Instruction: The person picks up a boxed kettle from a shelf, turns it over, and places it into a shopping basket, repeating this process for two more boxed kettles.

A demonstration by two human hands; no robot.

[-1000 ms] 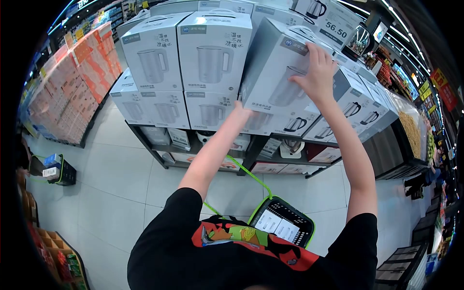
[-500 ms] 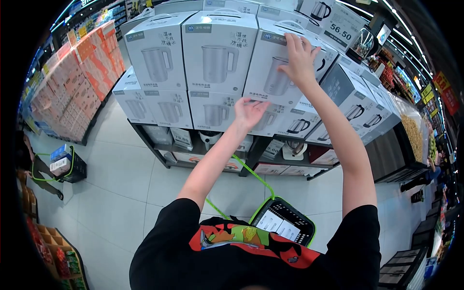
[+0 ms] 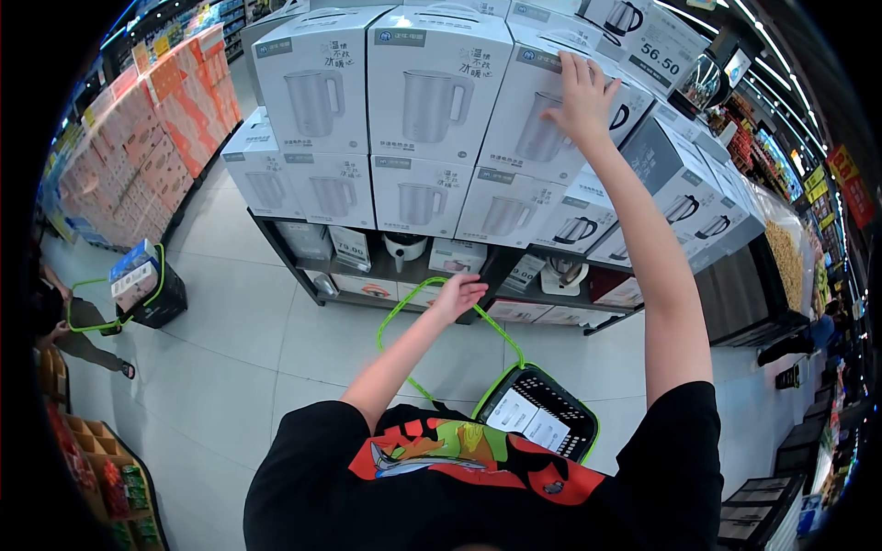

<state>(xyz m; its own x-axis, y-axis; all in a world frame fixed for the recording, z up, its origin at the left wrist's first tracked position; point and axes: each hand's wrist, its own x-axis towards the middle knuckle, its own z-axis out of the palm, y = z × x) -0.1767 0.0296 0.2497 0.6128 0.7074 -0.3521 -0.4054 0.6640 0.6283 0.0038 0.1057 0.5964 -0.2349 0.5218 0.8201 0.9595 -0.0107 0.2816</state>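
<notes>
My right hand (image 3: 585,96) rests with spread fingers on the front of a white kettle box (image 3: 528,138), in the upper row of a stack. The box bears a picture of a pale electric kettle, partly covered by my fingers. My left hand (image 3: 459,296) is lower, in front of the display shelf, empty, with fingers loosely stretched to the right. It overlaps the green handle (image 3: 501,335) of a black shopping basket (image 3: 579,427) in view; I see no grip on it. Two flat white packages (image 3: 528,418) lie in the basket.
More kettle boxes (image 3: 432,92) stand stacked on a dark shelf unit (image 3: 294,266). A price sign (image 3: 654,55) reads 56.50. Pink cartons (image 3: 138,138) are piled at left. Another person (image 3: 78,340) with a wheeled basket (image 3: 161,298) is at far left. Grain bins (image 3: 781,257) stand right.
My left hand has come down from the lower edge of the kettle box to the basket handle. My right hand has stayed on the box. The person at left has moved slightly right.
</notes>
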